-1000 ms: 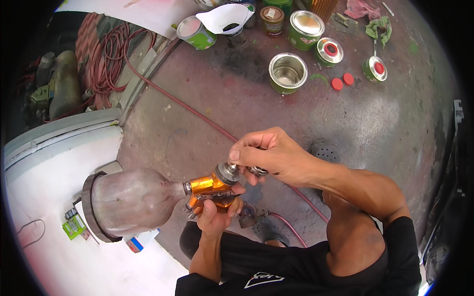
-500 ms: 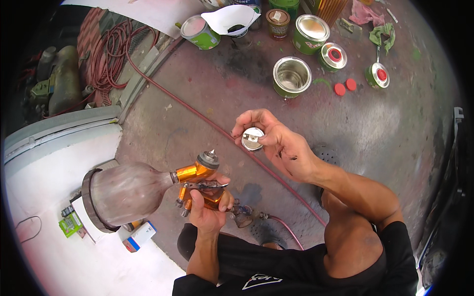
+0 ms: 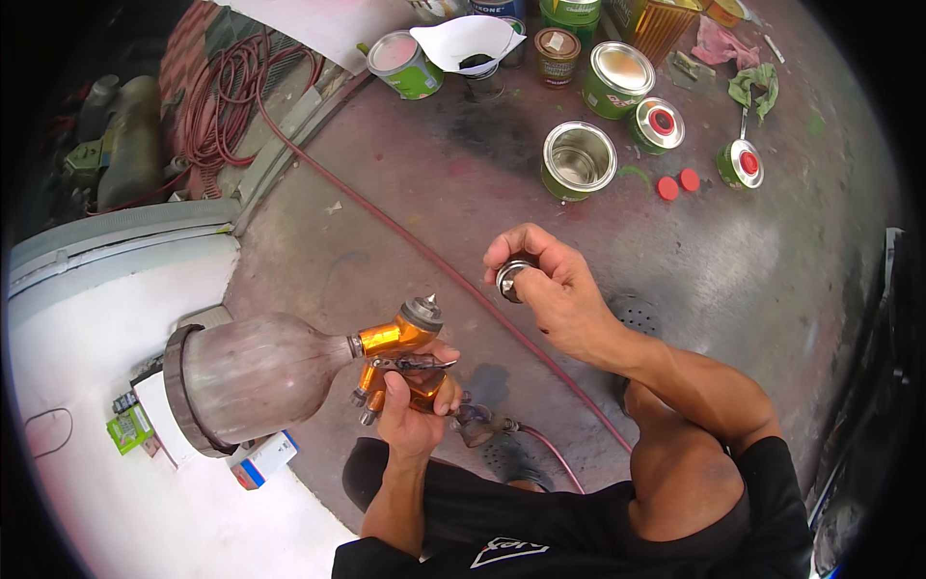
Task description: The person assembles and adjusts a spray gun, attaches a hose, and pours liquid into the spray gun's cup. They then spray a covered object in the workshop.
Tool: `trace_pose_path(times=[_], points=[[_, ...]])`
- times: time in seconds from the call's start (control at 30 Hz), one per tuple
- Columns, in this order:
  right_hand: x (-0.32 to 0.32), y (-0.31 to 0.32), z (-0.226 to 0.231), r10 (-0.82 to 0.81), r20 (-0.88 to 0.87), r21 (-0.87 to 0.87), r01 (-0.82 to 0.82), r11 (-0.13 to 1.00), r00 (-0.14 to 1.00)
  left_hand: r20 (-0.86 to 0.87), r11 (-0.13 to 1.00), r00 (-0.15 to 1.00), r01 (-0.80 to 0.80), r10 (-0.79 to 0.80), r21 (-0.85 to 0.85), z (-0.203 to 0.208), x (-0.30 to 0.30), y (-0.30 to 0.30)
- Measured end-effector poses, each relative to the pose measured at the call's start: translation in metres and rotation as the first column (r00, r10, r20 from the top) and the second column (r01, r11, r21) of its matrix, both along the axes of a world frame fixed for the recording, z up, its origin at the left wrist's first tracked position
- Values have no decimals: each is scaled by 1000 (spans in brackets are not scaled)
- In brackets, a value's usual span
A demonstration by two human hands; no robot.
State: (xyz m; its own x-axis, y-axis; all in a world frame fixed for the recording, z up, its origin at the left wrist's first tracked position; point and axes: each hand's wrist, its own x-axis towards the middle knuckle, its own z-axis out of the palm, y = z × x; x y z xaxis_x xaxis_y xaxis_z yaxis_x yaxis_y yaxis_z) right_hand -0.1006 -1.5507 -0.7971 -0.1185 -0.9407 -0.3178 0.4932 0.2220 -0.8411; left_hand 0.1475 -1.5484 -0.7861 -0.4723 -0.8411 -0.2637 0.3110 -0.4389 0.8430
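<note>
above the stained floor (image 3: 318, 256), my left hand (image 3: 410, 425) was wrapped round the grip of the orange spray gun (image 3: 388, 338), which hung in front of me, tilted so that its bare nozzle (image 3: 431, 301) pointed up and away, probably because that left the front end free for the other hand. the gun's cloudy cup (image 3: 260, 374) stuck out sideways to my left, its dark lid (image 3: 177, 391) at the far end, so i judged that the firm grip also bore that weight; whether anything propped the cup i could not tell. my right hand (image 3: 562, 289) pinched a round metal cap (image 3: 503, 282) between thumb and bent fingers, well apart from the nozzle, held by its rim perhaps to spare its face, which my thumb partly hid. a red hose (image 3: 415, 241) ran slantwise across the floor below. beyond my right hand an open tin (image 3: 579, 159) stood upright, two red caps (image 3: 678, 184) lying near it, and the closed tins (image 3: 619, 79) were grouped behind, presumably within reach yet out of the way of my elbows.
</note>
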Motion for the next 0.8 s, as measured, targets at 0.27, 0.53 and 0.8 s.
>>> trace_pose_path(times=[0.27,0.53,0.8], points=[[-1,-6,3,68,205,99,-90,991,976,8,1000,1000,-17,17,-9,2,3,1],[-4,-23,14,133,207,163,-169,972,969,36,1000,999,13,-12,-7,0,9,1],[22,-25,15,124,389,-16,-128,992,913,61,999,998,-5,2,52,2,3,4]])
